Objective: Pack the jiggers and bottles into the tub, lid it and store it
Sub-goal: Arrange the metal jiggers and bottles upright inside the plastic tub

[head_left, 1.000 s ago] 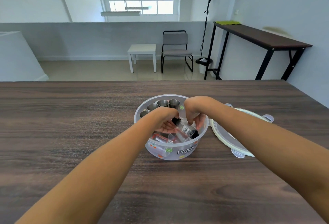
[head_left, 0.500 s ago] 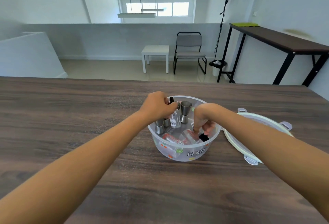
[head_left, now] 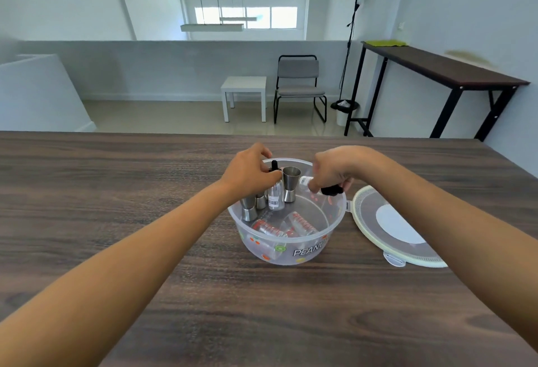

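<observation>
A clear round tub [head_left: 291, 253] with fruit prints stands on the dark wooden table. Steel jiggers [head_left: 291, 183] stand along its far and left wall. My left hand [head_left: 250, 173] pinches the black cap of an upright clear bottle [head_left: 276, 196] among them. My right hand [head_left: 332, 173] holds a second clear bottle with a black cap [head_left: 332, 191] over the tub's right rim. Two clear measuring cups with red marks [head_left: 300, 222] lie on the tub's bottom. The round lid [head_left: 369, 212] lies flat on the table just right of the tub.
The table's [head_left: 145, 192] far edge runs behind the tub, with a drop to the floor beyond. A chair [head_left: 300, 87], a small white table [head_left: 244, 95] and a dark side table [head_left: 436, 69] stand in the room behind.
My right hand has risen from inside the tub to its right rim with a black-capped bottle. My left hand stays on the upright bottle by the jiggers.
</observation>
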Demonstrator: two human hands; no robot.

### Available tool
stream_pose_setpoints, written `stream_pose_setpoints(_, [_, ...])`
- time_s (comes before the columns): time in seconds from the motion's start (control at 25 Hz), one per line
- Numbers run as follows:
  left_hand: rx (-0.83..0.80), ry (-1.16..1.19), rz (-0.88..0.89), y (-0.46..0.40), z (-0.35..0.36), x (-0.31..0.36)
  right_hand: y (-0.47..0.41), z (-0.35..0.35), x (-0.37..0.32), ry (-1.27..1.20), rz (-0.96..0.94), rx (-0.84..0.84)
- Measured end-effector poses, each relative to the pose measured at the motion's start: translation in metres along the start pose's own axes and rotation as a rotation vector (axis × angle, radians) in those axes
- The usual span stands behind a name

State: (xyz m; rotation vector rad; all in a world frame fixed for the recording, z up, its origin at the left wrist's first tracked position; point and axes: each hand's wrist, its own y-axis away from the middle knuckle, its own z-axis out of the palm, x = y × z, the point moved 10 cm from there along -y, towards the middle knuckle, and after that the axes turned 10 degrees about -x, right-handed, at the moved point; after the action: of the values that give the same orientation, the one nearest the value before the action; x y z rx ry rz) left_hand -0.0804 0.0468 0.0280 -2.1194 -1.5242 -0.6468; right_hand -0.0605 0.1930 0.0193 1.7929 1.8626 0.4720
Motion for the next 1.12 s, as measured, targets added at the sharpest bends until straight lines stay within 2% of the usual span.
stream_pose_setpoints(0.16, [-0.150, -0.003, 0.073, -0.012, 0.022, 0.021, 0.010, 0.003, 0.008, -0.150, -0.026, 0.034])
stream_pose_setpoints(0.28, [-0.195, -0.064, 0.119, -0.021, 0.032, 0.037, 0.017, -0.002, 0.013, -0.150, -0.078, 0.103])
stream_pose_setpoints(0.6, [-0.149, -0.266, 0.161, -0.042, 0.054, 0.044, 0.029, -0.002, 0.030, -0.254, -0.112, 0.149])
stream_pose_setpoints(0.76, [-0.092, -0.434, 0.184, -0.050, 0.059, 0.051, 0.036, -0.010, 0.036, -0.294, -0.121, 0.256])
stream_pose_setpoints(1.0, [-0.080, -0.387, 0.154, -0.045, 0.054, 0.050, 0.034, -0.013, 0.036, -0.314, -0.129, 0.293])
stream_pose_setpoints(1.12, [-0.180, -0.351, 0.117, -0.034, 0.039, 0.049, 0.031, -0.025, 0.030, -0.240, -0.135, 0.368])
